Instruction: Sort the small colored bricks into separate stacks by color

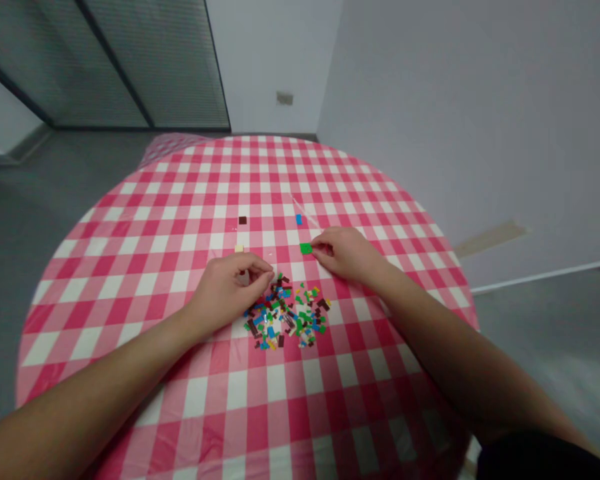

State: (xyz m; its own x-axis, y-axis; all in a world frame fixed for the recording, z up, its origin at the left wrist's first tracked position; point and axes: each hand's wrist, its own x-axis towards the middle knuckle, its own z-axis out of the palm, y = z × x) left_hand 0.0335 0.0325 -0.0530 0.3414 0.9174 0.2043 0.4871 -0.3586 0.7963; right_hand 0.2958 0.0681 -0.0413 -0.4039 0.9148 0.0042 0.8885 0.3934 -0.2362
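The person's bare left hand [227, 283] has slender fingers and a narrow wrist that widens smoothly into a long left forearm [105, 380], uncovered all the way to the edge of view. The bare right hand [347, 253] is of like build, with slim fingers and a rounded back, and the right forearm [445, 340] thickens along its length, bare up to a black cloth sleeve [535, 460]. That sleeve shows a curved edge, its weave and seams too dark to make out.

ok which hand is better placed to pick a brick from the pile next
Probably the left hand: it's right at the brick pile, while the right hand is at the green brick.
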